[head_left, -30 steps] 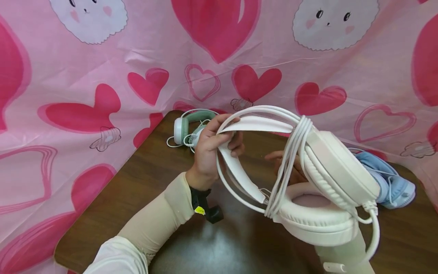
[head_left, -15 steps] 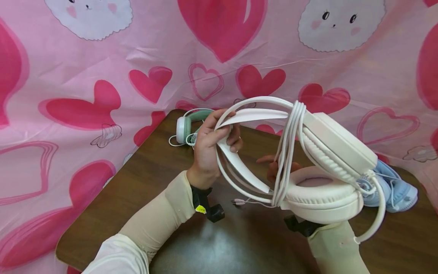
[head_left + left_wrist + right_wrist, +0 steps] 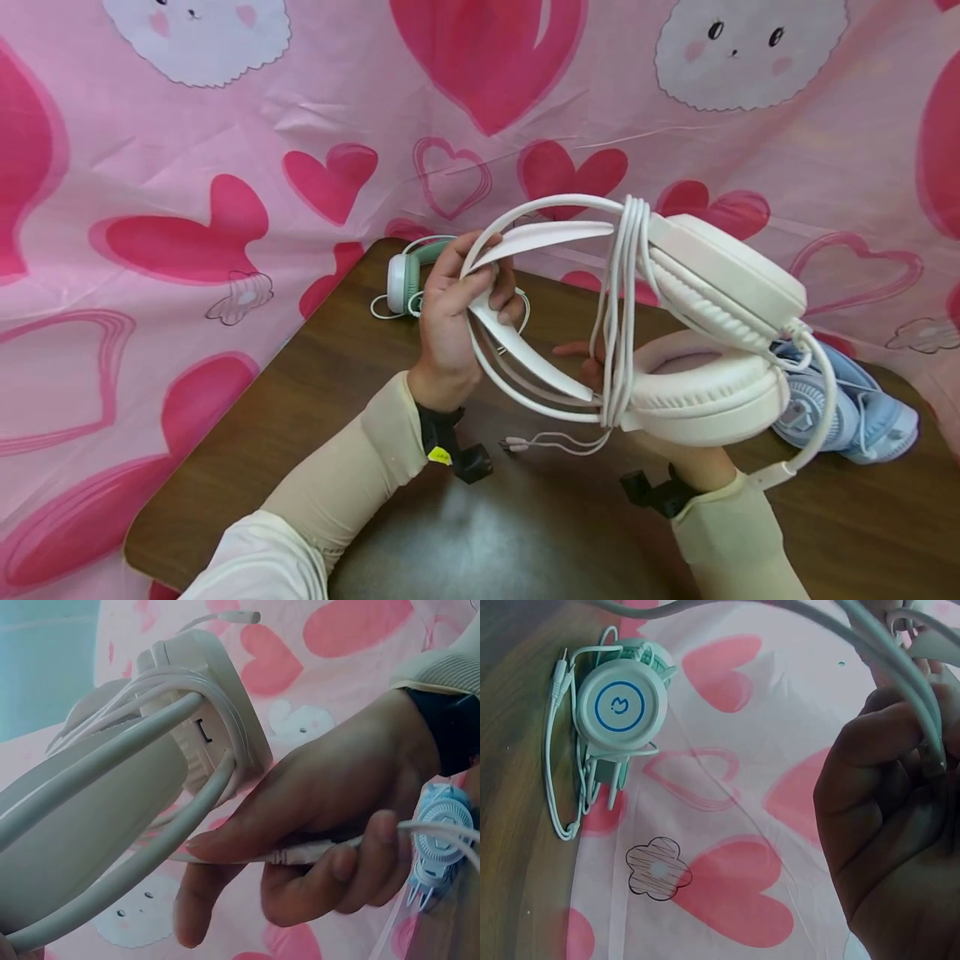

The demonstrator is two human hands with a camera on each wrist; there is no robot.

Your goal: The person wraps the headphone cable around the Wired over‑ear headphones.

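Note:
White over-ear headphones (image 3: 697,250) are held up over the table, ear cups to the right, one above the other. My left hand (image 3: 457,325) grips the headband at its left end. White cable (image 3: 622,325) is wound in several turns around the band beside the cups, and a loose end with plugs (image 3: 515,444) hangs below. Mostly hidden behind the headphones in the head view, my right hand (image 3: 337,787) shows in the left wrist view, where its curled fingers and thumb hold a thin part of the cable (image 3: 300,853).
Green-and-white headphones (image 3: 397,283) lie at the table's back left corner. Blue headphones (image 3: 881,425) sit on the right, partly behind the white cups. A pink cloth (image 3: 315,100) with hearts hangs around the brown wooden table (image 3: 247,467).
The white headphones have risen and shifted slightly left. A cable end with plugs now hangs below them. My right hand has moved a little left behind the headphones, uncovering its wrist.

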